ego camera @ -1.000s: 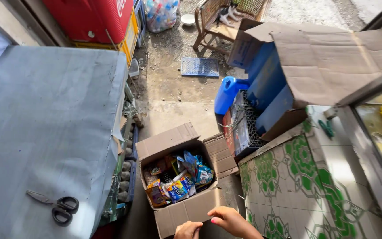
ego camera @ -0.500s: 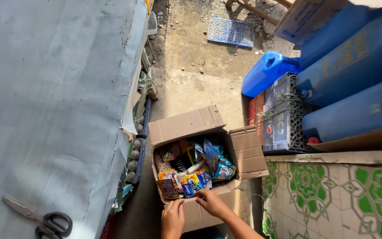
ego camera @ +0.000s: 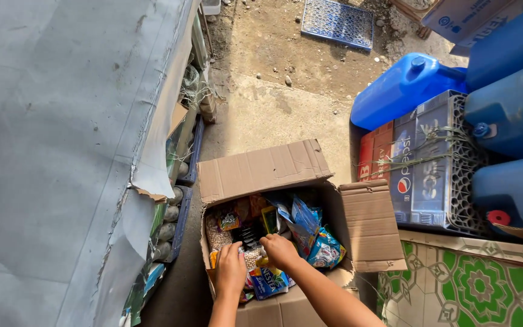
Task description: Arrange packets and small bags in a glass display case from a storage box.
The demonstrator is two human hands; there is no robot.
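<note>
Your right hand point(ego camera: 281, 251) is down inside the cardboard box point(ego camera: 367, 227), fingers curled over the snack packets point(ego camera: 310, 233); whether it has closed on one or only presses on the pile cannot be told from above. Your left hand point(ego camera: 231, 269) lies palm-down and flat on the packets beside it, gripping nothing that shows.

To do this well, keep the left hand steadying the heap while the right works one packet loose by its edge, so the slippery foil bags next to it do not slide about.

The box sits on the concrete floor point(ego camera: 273, 115), flaps folded out. Its long axis runs roughly left to right across the view, slightly tilted, and its mouth faces straight up at you. It stands between the grey covered worktop point(ego camera: 55, 151) on your left and the bottle crate point(ego camera: 431, 163) with blue jerrycans point(ego camera: 404, 88) on your right.
</note>
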